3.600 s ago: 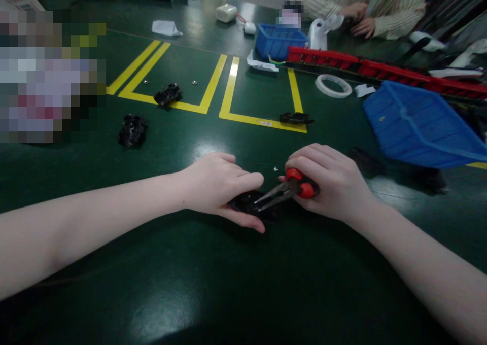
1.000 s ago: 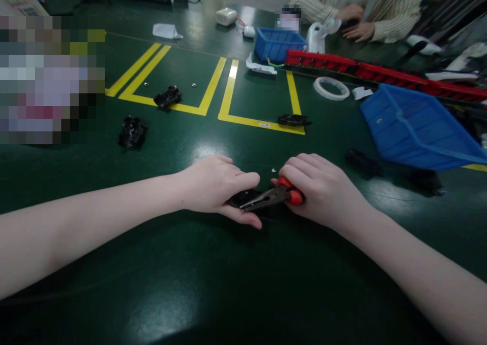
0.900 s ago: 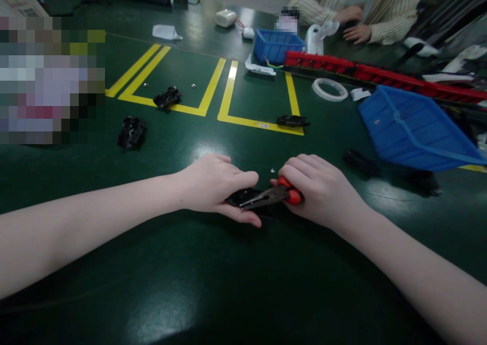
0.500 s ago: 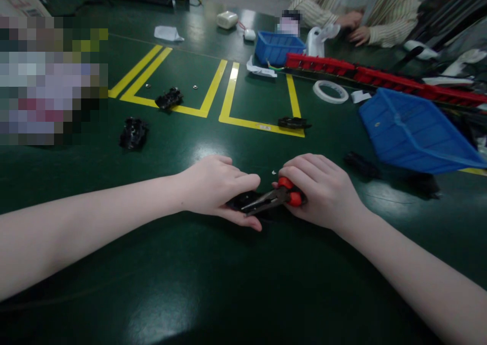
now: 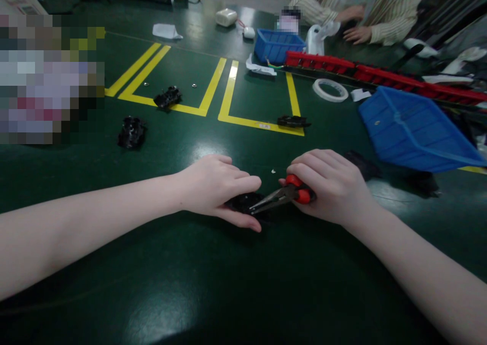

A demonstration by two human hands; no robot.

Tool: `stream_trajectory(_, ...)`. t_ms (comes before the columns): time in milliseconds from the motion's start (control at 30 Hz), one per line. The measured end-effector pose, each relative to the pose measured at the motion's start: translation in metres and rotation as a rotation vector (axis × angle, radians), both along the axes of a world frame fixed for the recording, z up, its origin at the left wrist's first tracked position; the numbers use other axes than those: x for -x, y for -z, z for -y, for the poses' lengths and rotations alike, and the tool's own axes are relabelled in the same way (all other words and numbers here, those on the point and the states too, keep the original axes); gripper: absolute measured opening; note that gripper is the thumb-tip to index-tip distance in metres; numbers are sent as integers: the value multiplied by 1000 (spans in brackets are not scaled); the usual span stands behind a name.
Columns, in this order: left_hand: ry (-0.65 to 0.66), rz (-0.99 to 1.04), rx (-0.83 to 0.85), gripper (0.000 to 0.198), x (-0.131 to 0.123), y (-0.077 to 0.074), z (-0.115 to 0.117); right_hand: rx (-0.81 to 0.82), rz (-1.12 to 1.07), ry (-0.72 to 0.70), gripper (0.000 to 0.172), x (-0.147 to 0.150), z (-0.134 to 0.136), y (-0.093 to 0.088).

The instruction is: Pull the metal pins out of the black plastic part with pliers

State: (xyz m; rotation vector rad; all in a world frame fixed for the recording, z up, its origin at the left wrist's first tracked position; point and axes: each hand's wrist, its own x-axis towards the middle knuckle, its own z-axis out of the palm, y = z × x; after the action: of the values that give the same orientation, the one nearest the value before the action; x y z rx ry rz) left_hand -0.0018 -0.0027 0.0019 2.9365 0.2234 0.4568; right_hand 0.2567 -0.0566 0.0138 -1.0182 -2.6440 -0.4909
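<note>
My left hand (image 5: pixel 220 188) is closed around a black plastic part (image 5: pixel 243 201), pressing it near the green tabletop. Much of that part is hidden by the thumb and fingers. In my right hand (image 5: pixel 327 185) are long-nose pliers (image 5: pixel 276 198) with red handles, mostly covered by my fingers. The plier tips point left and lie over the black part, slightly apart; whether they touch it I cannot tell. A tiny white scrap (image 5: pixel 273 171) lies on the table just beyond the pliers.
More black parts (image 5: pixel 131 132) lie ahead, some by yellow tape lines (image 5: pixel 167 104). A tilted blue bin (image 5: pixel 422 132), a tape roll (image 5: pixel 330 90) and a red rack (image 5: pixel 380 76) are to the right. Another person's hands (image 5: pixel 357 33) rest across the table.
My right hand and the pliers have shifted a little to the right and slightly up. My left hand has stayed on the black part. The other person's hands have moved slightly.
</note>
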Motion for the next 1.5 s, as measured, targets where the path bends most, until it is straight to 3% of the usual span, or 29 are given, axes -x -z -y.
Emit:
stream_trajectory(367,17,-3,-10,48,-1,1,0,61,37,45,5,6,2,-1)
stream_trajectory(733,5,29,-85,58,2,5,-1,116,24,76,2,7,2,-1)
stream_trajectory(967,-23,16,-21,47,-1,1,0,87,65,80,5,5,0,-2)
stream_trajectory(1500,-101,-126,28,50,-4,3,-1,180,83,151,3,2,-1,1)
